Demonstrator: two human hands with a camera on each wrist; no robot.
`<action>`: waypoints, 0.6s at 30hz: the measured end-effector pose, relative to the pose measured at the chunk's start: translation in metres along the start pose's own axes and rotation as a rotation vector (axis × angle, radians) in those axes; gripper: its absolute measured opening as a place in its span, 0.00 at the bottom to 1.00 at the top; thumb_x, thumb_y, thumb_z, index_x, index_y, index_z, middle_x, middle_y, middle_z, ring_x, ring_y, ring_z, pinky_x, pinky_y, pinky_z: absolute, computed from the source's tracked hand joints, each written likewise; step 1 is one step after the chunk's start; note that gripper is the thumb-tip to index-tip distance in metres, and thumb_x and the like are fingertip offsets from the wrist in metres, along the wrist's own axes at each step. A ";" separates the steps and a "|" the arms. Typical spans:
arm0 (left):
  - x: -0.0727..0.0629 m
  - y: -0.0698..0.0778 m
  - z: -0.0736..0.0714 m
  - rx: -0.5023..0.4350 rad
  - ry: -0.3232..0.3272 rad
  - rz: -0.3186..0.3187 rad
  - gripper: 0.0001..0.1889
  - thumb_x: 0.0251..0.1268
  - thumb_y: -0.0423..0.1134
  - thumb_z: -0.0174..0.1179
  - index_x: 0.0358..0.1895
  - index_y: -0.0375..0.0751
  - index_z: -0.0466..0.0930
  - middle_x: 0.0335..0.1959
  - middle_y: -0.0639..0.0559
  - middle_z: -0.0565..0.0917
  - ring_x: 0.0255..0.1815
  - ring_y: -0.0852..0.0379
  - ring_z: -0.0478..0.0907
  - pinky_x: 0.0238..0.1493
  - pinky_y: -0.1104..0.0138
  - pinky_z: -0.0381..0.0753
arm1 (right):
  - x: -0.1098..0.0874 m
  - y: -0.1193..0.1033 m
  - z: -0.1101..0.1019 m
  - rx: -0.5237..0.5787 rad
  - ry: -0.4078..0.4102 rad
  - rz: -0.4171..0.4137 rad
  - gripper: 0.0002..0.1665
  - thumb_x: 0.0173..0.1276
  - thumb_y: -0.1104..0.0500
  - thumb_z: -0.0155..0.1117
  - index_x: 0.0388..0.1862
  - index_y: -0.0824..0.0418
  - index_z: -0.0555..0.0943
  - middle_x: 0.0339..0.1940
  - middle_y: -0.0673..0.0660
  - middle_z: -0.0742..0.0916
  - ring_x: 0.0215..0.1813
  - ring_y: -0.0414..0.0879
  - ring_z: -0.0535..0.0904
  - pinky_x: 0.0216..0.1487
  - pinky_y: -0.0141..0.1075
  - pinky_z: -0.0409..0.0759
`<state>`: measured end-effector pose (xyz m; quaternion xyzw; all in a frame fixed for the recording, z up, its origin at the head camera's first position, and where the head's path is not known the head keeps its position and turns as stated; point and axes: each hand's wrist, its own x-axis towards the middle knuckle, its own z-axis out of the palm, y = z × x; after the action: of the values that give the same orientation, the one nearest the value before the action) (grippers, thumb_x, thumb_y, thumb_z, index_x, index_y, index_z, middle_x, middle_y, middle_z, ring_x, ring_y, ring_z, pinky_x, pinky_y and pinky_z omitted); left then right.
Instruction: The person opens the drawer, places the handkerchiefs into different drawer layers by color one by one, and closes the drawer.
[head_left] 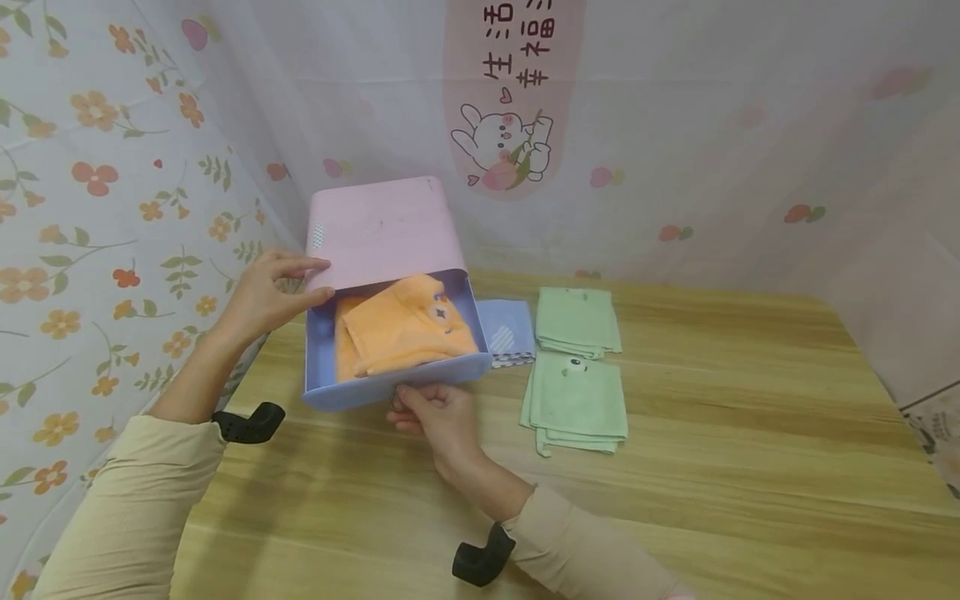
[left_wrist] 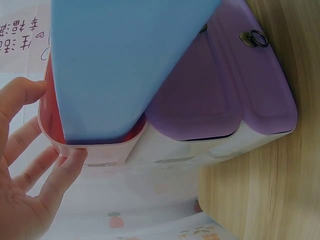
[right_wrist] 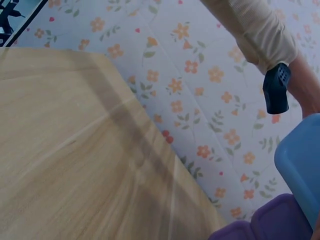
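In the head view, a blue drawer [head_left: 322, 354] stands pulled out from the pink casing [head_left: 378, 225] of a drawer unit. Folded orange cloth [head_left: 401, 329] with a small face on it lies inside. My left hand [head_left: 266, 292] touches the casing at its left front corner; in the left wrist view its fingers, mostly straight, rest on the pink rim [left_wrist: 95, 146]. Under the drawer's front edge, my right hand [head_left: 446, 421] pinches the small ring pull [head_left: 397, 400]. The right wrist view barely catches that hand, at its lower right edge.
Two purple drawers [left_wrist: 200, 95] sit below, shut. Right of the unit lie a folded blue cloth [head_left: 510, 329] and two folded green cloths [head_left: 577, 400], on a wood-grain table [head_left: 720, 433]. Patterned curtains [head_left: 675, 167] hang behind and at the left.
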<state>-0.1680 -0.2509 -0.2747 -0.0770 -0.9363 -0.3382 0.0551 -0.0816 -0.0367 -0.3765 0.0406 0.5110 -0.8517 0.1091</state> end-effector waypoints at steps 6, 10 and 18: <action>0.000 0.001 0.000 -0.007 -0.004 0.000 0.25 0.53 0.46 0.62 0.53 0.35 0.74 0.49 0.40 0.66 0.50 0.41 0.65 0.37 0.58 0.66 | -0.001 0.000 0.002 0.019 0.020 0.003 0.06 0.56 0.68 0.60 0.23 0.69 0.74 0.19 0.57 0.83 0.21 0.43 0.81 0.29 0.35 0.79; 0.001 0.001 -0.001 -0.016 -0.009 0.000 0.25 0.54 0.46 0.62 0.53 0.35 0.74 0.49 0.40 0.66 0.51 0.41 0.65 0.38 0.57 0.67 | -0.001 0.000 0.004 0.025 0.030 0.010 0.06 0.56 0.69 0.59 0.22 0.69 0.74 0.19 0.57 0.83 0.21 0.42 0.81 0.29 0.35 0.79; 0.002 0.000 -0.003 -0.016 -0.029 -0.018 0.26 0.53 0.48 0.61 0.53 0.36 0.74 0.50 0.39 0.65 0.52 0.40 0.65 0.40 0.54 0.67 | 0.000 -0.002 0.007 0.035 0.047 0.028 0.06 0.56 0.70 0.59 0.22 0.69 0.74 0.19 0.58 0.82 0.22 0.43 0.81 0.30 0.35 0.79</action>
<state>-0.1697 -0.2528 -0.2715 -0.0739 -0.9350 -0.3449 0.0379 -0.0818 -0.0423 -0.3716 0.0694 0.4978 -0.8577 0.1083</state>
